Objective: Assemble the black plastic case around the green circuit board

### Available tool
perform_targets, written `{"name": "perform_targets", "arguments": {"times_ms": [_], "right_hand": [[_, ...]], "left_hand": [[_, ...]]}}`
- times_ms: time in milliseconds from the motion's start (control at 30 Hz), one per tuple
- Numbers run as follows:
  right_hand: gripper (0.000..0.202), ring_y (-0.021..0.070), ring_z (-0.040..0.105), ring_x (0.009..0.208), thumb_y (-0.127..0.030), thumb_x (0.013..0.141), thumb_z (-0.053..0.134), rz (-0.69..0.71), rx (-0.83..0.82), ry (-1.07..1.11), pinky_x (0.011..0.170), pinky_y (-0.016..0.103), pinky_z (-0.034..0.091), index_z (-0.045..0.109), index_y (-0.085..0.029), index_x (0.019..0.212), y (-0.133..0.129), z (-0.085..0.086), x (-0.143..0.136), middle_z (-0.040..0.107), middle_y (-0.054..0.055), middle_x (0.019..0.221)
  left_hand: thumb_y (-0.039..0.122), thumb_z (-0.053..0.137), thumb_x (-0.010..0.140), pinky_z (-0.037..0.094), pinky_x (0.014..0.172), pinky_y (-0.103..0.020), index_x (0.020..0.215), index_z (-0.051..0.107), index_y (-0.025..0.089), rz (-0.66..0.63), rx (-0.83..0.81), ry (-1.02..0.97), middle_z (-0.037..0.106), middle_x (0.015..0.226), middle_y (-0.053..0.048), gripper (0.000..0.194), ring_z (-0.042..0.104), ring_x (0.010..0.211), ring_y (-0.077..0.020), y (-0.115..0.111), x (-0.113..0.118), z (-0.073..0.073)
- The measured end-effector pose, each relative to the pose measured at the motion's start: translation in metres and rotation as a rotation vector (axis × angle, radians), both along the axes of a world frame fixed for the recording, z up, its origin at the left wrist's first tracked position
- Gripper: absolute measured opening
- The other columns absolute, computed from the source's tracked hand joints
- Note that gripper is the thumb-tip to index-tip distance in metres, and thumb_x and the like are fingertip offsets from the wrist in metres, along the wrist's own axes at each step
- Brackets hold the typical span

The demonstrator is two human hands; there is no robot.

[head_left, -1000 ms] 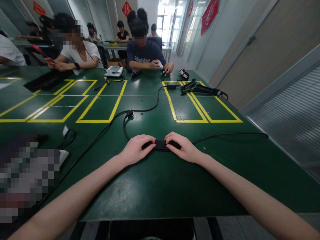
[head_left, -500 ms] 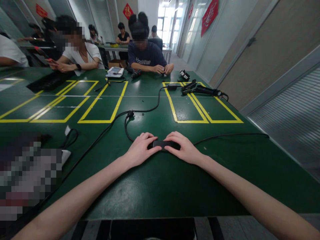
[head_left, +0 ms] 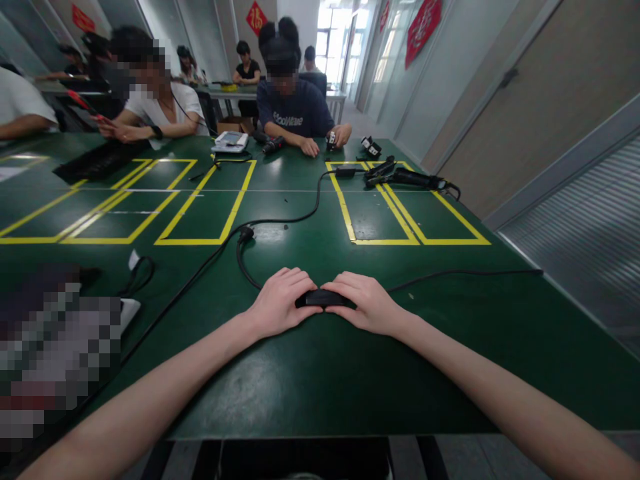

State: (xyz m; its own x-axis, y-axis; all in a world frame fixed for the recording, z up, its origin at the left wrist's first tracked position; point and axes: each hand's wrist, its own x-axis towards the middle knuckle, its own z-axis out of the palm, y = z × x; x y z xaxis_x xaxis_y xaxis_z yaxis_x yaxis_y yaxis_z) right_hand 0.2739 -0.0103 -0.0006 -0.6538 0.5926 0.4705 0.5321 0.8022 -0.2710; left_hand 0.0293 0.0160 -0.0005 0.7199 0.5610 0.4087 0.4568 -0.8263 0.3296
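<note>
Both hands are wrapped around a slim black power adapter (head_left: pixel 321 298) on or just above the green table (head_left: pixel 280 393). My left hand (head_left: pixel 281 303) grips its left end, thumb along the near side and fingers over the far side. Around the right end, my right hand (head_left: pixel 367 303) is closed in the same way. A black cord with a plug (head_left: pixel 246 234) runs in behind my left hand. Another thin black cable (head_left: pixel 465 271) leads from behind my right hand toward the table's right edge. My fingers cover both ends of the adapter.
A long black cable (head_left: pixel 295 219) crosses the table beyond my hands. Black tools with a cord (head_left: pixel 400 177) lie at the far right. A drill (head_left: pixel 273 146) and a white device (head_left: pixel 229 143) are farther back. Across the table, a person (head_left: pixel 295 113) handles a small black-and-white object.
The adapter has shifted slightly toward me and turned in my hands. Its plug has slid left and a little nearer. The person opposite has moved their hands apart.
</note>
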Motion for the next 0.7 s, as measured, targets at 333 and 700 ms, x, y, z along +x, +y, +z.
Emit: {"name": "perform_targets", "arguments": {"times_ms": [333,700], "right_hand": [[0.039,0.0259,0.067,0.097,-0.029,0.105,0.055,0.050,-0.163,-0.060,0.084,0.040,0.059,0.059,-0.022,0.143,0.001,0.008,0.013,0.071,0.011,0.109],[0.038,0.0252,0.069,0.116,-0.037,0.107,0.048,-0.036,-0.625,0.156,0.103,0.043,0.055,0.066,-0.024,0.137,0.014,0.008,0.019,0.073,0.008,0.130]], "left_hand": [[0.038,0.066,0.102,0.051,0.088,-0.034,0.129,0.070,0.021,-0.137,-0.226,0.016,0.077,0.109,-0.007,0.033,0.069,0.097,-0.0223,0.015,-0.017,0.013],[0.024,0.056,0.104,0.048,0.112,-0.049,0.154,0.051,0.028,-0.157,0.048,0.052,0.044,0.165,-0.014,0.051,0.056,0.139,-0.0287,0.003,-0.004,-0.003]]}}
